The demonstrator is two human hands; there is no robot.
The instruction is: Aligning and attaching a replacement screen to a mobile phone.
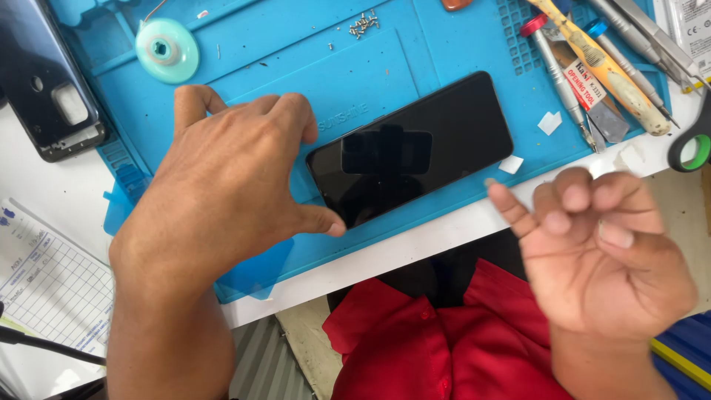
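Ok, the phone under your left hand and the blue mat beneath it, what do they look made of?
Phone: front looks like glossy black glass, since it mirrors a dark shape sharply. The left hand touches its near end.
Blue mat: probably silicone or soft rubber, matte, with moulded ridges and compartments. The right hand holds nothing.

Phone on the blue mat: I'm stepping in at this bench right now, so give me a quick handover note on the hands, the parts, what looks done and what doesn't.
Left hand: open, spread over the phone's left end, thumb tip at its near corner, holding nothing.
Right hand: empty, raised off the bench, fingers loosely curled.
Phone lies screen up, dark, on the blue mat.
Back cover is off, lying at the mat's far left.
Loose screws sit at the mat's top edge; screwdrivers and opening tools are at right.
Done: screen is in place. Left, by the look: back cover and screws are not fitted.
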